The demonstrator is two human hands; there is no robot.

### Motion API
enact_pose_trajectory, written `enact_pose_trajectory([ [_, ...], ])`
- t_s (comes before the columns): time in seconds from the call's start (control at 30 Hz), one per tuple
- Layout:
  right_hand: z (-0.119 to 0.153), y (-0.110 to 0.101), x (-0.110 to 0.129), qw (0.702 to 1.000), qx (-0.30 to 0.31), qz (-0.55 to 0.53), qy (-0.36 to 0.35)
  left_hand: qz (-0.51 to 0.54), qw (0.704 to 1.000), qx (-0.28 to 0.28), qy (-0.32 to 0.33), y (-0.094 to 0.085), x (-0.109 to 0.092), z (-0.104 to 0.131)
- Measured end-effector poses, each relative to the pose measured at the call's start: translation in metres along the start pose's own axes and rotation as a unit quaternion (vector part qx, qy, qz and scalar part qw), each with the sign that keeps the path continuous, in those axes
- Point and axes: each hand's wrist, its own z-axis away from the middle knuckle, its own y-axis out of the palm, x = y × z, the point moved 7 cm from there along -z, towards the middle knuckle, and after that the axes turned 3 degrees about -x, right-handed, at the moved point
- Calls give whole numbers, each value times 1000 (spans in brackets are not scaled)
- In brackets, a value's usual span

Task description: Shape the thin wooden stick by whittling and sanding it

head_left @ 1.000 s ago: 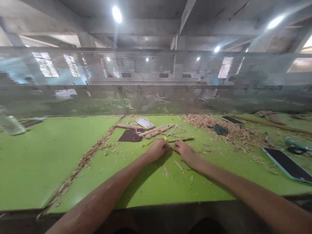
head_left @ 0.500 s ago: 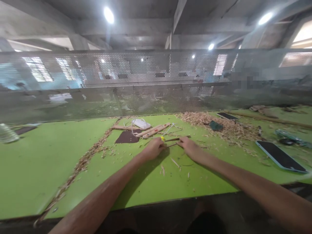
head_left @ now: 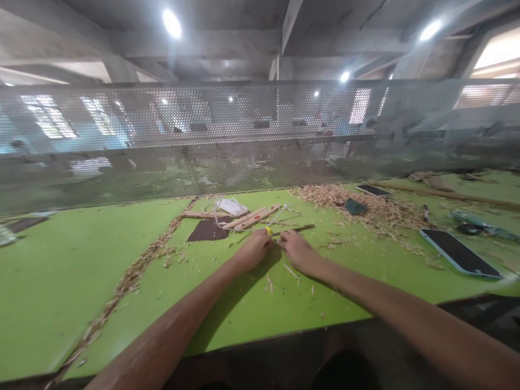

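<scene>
Both my hands rest on the green table near its middle. My left hand is closed around a small tool with a yellow end. My right hand pinches a thin dark wooden stick that lies flat and points to the right. The two hands almost touch. Just behind them lie two pale wooden sticks, a dark brown sheet and a white cable with its charger.
A pile of wood shavings spreads at the back right, and a line of shavings runs diagonally on the left. A phone lies at the right, another farther back. A perforated metal screen closes off the table's far side.
My right hand slid to the right along the stick and has come back to the left, close to my left hand. The camera has swung slightly right.
</scene>
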Motion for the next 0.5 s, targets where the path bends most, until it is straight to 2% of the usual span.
enact_pose_trajectory([
  [0.1,2,1,1,998,17,46,-28,-25,1000,0,8,1,-4,0],
  [0.17,3,-3,-7,999,14,51,-4,-38,999,3,14,2,-6,1],
  [0.27,2,-8,-17,997,-1,23,70,-53,998,9,21,3,-10,2],
  [0.33,0,-9,-14,998,2,15,67,-60,998,10,25,3,-12,2],
  [0.4,0,-9,-8,999,16,24,33,-66,997,10,28,2,-13,3],
  [0.5,2,-10,-9,997,8,26,66,-71,997,10,32,2,-15,3],
])
